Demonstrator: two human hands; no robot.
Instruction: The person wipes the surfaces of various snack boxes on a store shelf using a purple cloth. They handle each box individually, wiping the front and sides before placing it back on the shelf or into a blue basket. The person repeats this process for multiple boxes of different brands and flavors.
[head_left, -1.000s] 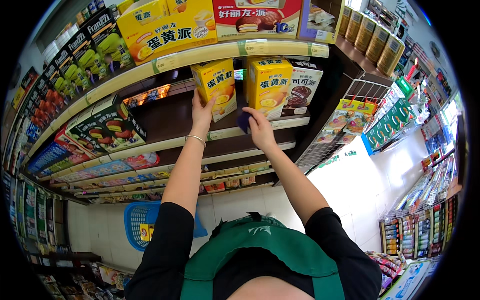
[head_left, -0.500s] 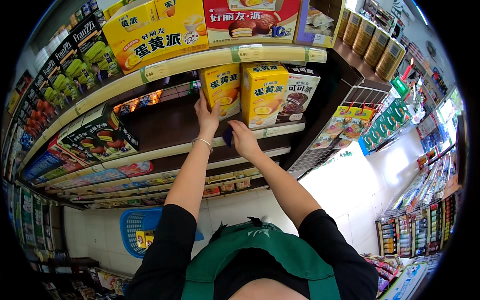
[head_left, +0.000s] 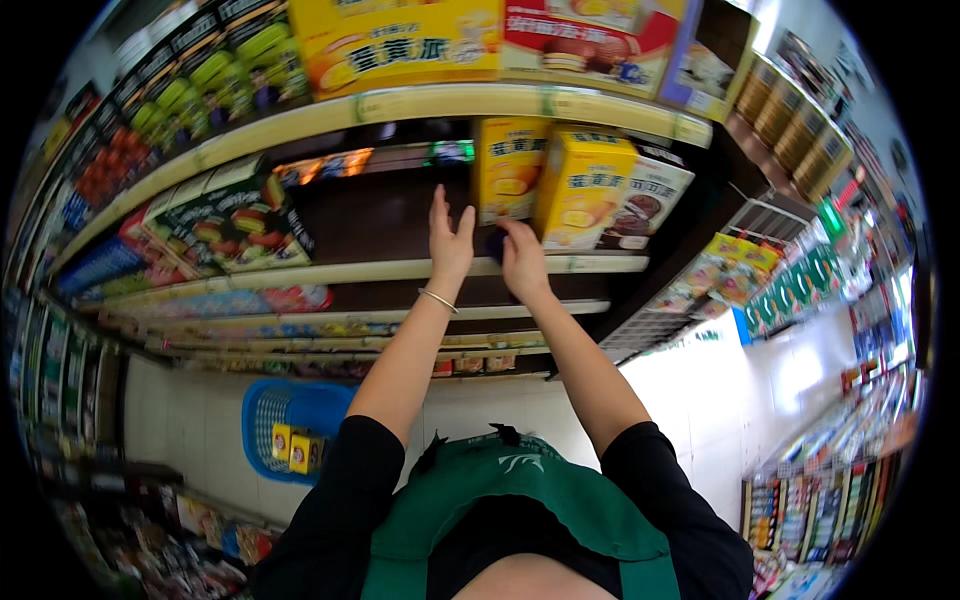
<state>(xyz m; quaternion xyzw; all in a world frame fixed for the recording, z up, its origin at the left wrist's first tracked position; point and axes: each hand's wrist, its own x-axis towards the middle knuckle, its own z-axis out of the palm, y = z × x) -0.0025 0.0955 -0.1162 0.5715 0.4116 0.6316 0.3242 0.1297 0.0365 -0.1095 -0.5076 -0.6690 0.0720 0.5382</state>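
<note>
From the head view, my left hand point(head_left: 450, 240) is spread, released, beside the yellow box point(head_left: 508, 170) on the shelf point(head_left: 400, 270). My right hand point(head_left: 520, 262) grips a small dark object point(head_left: 493, 243) below it. That box stands upright, slightly tilted; I judge a nudge could topple it against its right neighbour point(head_left: 585, 190).

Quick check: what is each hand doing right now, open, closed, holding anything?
Left hand: open, holding nothing.
Right hand: closed on a small dark object.
</note>
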